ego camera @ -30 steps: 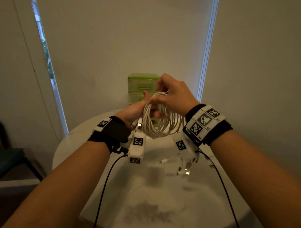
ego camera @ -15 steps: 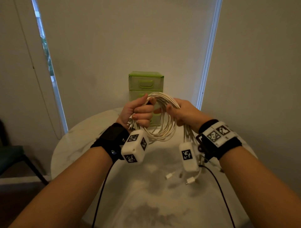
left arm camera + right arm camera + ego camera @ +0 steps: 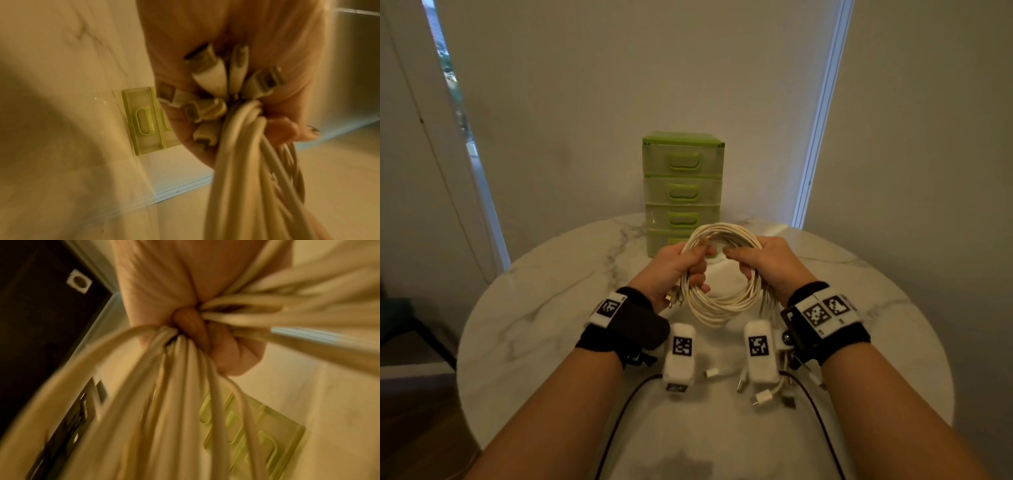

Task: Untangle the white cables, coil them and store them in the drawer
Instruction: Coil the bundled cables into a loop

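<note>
A coil of white cables (image 3: 722,308) hangs in the air above the round marble table (image 3: 534,308). My left hand (image 3: 681,267) grips the coil's left side, and several USB plugs (image 3: 207,73) stick out of that fist. My right hand (image 3: 763,263) grips the right side, fingers curled round the strands (image 3: 185,369). Loose cable ends with plugs (image 3: 763,397) dangle below my right wrist. The green drawer unit (image 3: 683,181) stands behind the coil at the table's far edge, and every drawer I can see is closed.
Black wires (image 3: 619,411) run from both wrist cameras back along my arms. A pale wall and window frames (image 3: 822,102) stand behind the table. A dark chair (image 3: 400,318) sits at the left beside the table.
Both hands came down with the coil from in front of the drawers to just above the table. My right hand moved from the coil's top to its right side. The whole drawer unit now shows.
</note>
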Demonstrator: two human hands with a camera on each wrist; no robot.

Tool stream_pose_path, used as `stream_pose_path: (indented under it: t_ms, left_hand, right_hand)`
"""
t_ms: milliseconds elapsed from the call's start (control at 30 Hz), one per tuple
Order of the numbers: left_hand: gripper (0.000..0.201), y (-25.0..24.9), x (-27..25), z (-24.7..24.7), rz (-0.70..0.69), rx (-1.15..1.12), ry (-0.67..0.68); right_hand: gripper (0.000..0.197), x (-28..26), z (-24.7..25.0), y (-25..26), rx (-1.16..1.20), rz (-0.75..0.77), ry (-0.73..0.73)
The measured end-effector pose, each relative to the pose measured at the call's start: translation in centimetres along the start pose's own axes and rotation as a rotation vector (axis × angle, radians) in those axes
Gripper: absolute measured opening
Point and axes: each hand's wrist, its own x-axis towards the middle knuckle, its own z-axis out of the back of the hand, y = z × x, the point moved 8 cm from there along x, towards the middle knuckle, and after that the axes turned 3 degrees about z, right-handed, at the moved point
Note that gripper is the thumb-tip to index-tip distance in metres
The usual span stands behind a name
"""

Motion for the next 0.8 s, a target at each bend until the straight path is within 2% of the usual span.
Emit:
stream_pose_path:
  t_ms: [133, 200, 267, 300, 367, 433, 533, 600, 667, 733, 800]
  left_hand:
    - [0.022, -0.2, 0.4, 0.9, -0.05, -0.142, 0.036]
    - [0.026, -0.1, 0.6, 1.6, -0.053, -0.225, 0.023]
    - [0.031, 0.4, 0.8, 2.1, -0.034, -0.322, -0.002]
    - [0.034, 0.6, 0.9, 2.3, -0.021, -0.358, -0.008]
    - [0.036, 0.9, 0.8, 2.5, -0.018, -0.377, -0.009]
    - [0.034, 0.8, 0.7, 2.7, -0.036, -0.379, -0.017]
    - [0.034, 0.5, 0.2, 3.1, -0.058, -0.434, -0.063]
    - [0.039, 0.3, 0.1, 3.1, -0.08, -0.474, -0.085]
    - [0.046, 0.4, 0.1, 2.9, -0.089, -0.509, -0.11]
    - [0.044, 0.5, 0.2, 2.6, -0.106, -0.536, -0.129]
    - [0.04, 0.5, 0.5, 2.4, -0.111, -0.559, -0.123]
  right_hand:
    - [0.014, 0.1, -2.3, -2.0, 0.201, -0.077, 0.19]
    - [0.026, 0.5, -3.1, -2.3, 0.243, -0.092, 0.176]
    - [0.041, 1.0, -3.5, -2.3, 0.198, -0.069, 0.099]
    - [0.042, 1.2, -3.7, -2.4, 0.196, -0.064, 0.082]
    - [0.028, 1.2, -4.2, -2.6, 0.259, -0.074, 0.11]
    - [0.016, 1.0, -4.7, -3.0, 0.319, -0.103, 0.199]
    - [0.016, 0.0, -5.5, -3.1, 0.296, -0.15, 0.31]
    - [0.016, -0.4, -5.9, -3.0, 0.29, -0.168, 0.286]
    - [0.019, 0.0, -5.5, -2.9, 0.312, -0.161, 0.173]
    - [0.023, 0.1, -4.9, -2.7, 0.357, -0.134, 0.042]
    - [0.023, -0.3, -5.0, -2.9, 0.423, -0.149, 0.031]
